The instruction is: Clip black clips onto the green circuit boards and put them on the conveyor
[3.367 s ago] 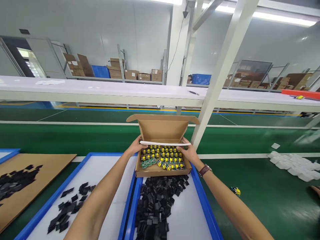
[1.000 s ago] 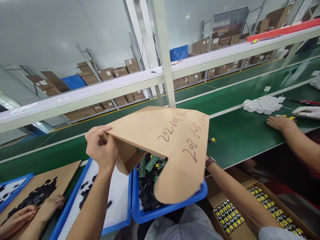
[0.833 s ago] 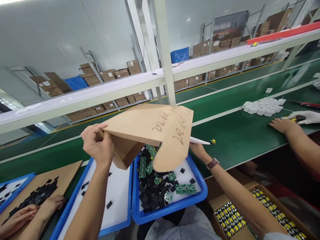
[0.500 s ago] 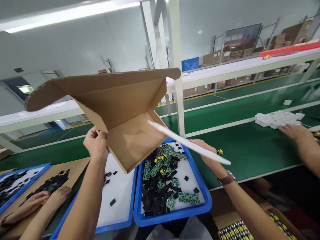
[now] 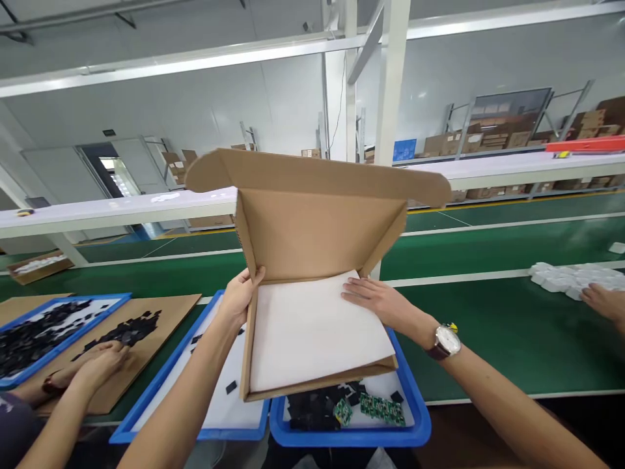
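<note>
An open brown cardboard box (image 5: 312,228) is held above the blue tray (image 5: 415,423), its lid raised toward the far shelf. My left hand (image 5: 241,296) grips the box's left wall. My right hand (image 5: 375,301), with a wristwatch, lies flat with fingers spread on a white foam sheet (image 5: 312,339) that covers the box's bottom. Under the box's front edge, green circuit boards (image 5: 375,409) and black square pieces (image 5: 317,407) lie in the tray.
A second blue tray (image 5: 146,423) with a few black pieces sits to the left. A co-worker's hands (image 5: 92,365) rest on a brown board with black pieces at far left. Another person's hand (image 5: 603,301) touches white blocks (image 5: 566,277) on the green belt at right.
The box was tipped upside down and its circuit boards fell into the blue tray. It is now upright again, and the white sheet that my right hand held lies inside it.
</note>
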A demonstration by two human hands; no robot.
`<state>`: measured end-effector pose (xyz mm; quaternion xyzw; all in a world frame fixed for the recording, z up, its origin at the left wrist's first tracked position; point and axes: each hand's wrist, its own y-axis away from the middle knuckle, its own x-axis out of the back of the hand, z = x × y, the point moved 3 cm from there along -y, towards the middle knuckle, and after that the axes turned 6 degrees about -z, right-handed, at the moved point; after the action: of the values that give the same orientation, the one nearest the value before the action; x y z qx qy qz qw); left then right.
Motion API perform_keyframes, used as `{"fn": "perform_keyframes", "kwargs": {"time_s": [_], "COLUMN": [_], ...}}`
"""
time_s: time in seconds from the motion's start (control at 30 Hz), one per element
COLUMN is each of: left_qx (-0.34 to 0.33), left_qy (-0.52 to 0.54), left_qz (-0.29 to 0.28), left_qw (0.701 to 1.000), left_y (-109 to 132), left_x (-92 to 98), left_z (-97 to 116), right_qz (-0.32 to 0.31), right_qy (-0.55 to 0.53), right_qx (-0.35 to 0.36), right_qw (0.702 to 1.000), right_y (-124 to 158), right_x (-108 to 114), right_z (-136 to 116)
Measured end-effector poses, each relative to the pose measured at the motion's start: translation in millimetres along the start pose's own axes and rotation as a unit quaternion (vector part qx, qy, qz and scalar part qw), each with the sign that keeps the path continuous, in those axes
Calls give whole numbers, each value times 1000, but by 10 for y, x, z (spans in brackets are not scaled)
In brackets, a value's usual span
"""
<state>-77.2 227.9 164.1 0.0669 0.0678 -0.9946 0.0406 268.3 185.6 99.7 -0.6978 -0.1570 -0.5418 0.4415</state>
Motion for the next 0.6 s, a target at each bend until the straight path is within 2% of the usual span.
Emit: {"fn": "perform_keyframes", "kwargs": {"time_s": [0.07,0.13,0.23,0.3,0.37,0.4,0.5,0.6], "left_qx": [10,18,29,35,38,39,41,38], "left_qy": [9,19,33,41,47,48,44,23], "left_qz": [-7,-9,-4,0,2,1,-15,-35], "left_qw": [1000,1000,999,999,998,998,998,998], "left_y": [14,13,3,-4,-12,-15,-17,-1], "left_x": [22,62,161,228,266,267,205,120], "left_z": [-72,-140,-215,-256,-302,-330,-433,-525], "right_qz": [-7,0,34,94,150,152,70,3], "right_qy": [16,20,-27,-97,-205,-265,-421,-492], "right_qx": [-23,-51,-73,-132,-234,-283,-358,-370], "right_qw": [1000,999,996,982,938,909,831,788], "right_y": [-45,-41,62,177,307,362,442,459], "right_x": [-74,-51,131,281,354,337,113,-171], "right_z": [-71,-125,-153,-114,-47,-24,-49,-113]}}
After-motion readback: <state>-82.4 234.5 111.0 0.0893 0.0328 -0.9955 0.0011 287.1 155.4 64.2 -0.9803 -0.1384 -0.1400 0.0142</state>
